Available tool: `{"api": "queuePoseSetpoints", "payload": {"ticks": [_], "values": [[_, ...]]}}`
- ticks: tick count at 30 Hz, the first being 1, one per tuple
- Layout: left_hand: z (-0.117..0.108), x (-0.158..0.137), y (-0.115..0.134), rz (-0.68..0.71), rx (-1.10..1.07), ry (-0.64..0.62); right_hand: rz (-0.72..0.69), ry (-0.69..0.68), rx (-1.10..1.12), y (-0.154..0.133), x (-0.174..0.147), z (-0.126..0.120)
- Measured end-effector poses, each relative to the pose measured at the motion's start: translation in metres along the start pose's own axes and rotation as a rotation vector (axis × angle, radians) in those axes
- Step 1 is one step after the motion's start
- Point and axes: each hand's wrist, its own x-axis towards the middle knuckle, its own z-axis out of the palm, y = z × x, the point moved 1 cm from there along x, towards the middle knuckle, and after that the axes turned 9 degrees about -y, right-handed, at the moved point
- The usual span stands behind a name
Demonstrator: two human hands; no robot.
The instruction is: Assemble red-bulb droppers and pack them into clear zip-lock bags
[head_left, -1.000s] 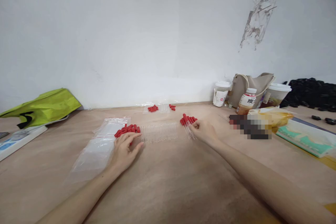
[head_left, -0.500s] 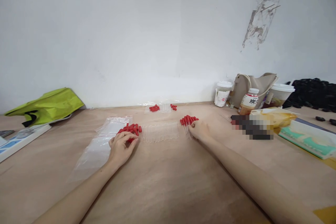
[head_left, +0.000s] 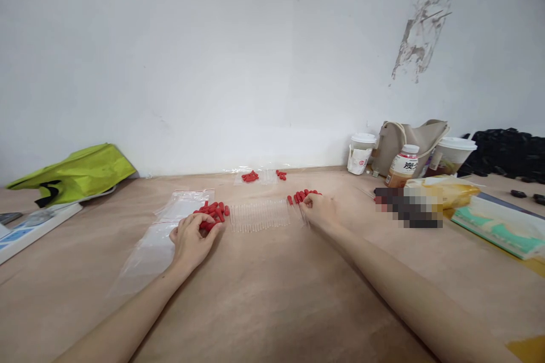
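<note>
My left hand (head_left: 193,241) curls over a pile of red rubber bulbs (head_left: 215,210), with red showing between thumb and fingers. How many bulbs it touches is hidden. Right of that pile, thin clear glass tubes (head_left: 259,215) lie side by side in a row. At the row's right end, my right hand (head_left: 321,210) is closed, its fingertips pinched on a dropper (head_left: 302,212) with a clear tube and a red bulb. Around those fingers lie several more red-bulbed droppers (head_left: 290,200), partly covered by the hand.
Clear plastic bags (head_left: 155,249) lie beside my left forearm. Toward the wall is another bag with red bulbs (head_left: 250,176) and tubes. A yellow-green bag (head_left: 80,170) rests at left. Cups (head_left: 361,153), a drink bottle (head_left: 402,167), a beige bag (head_left: 415,133) and a tissue pack (head_left: 498,227) stand right.
My right hand has shifted slightly left along the droppers, and their red bulbs now spread farther left. My left hand stays at the bulb pile, its fingers slightly more apart.
</note>
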Motion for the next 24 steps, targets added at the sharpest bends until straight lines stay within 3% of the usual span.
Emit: {"api": "queuePoseSetpoints", "payload": {"ticks": [6, 14, 20, 24], "values": [[-0.003, 0.001, -0.003, -0.062, 0.041, 0.062, 0.033, -0.197, -0.169, -0.033, 0.016, 0.012], [-0.009, 0.01, -0.01, -0.05, 0.139, 0.068, 0.111, -0.331, -0.192, -0.039, 0.038, 0.025], [-0.013, 0.01, -0.01, 0.006, 0.204, 0.073, 0.076, -0.35, -0.207, -0.042, 0.034, 0.022], [-0.014, 0.007, -0.012, 0.062, 0.262, 0.051, 0.023, -0.268, -0.2, -0.035, 0.013, 0.003]]}}
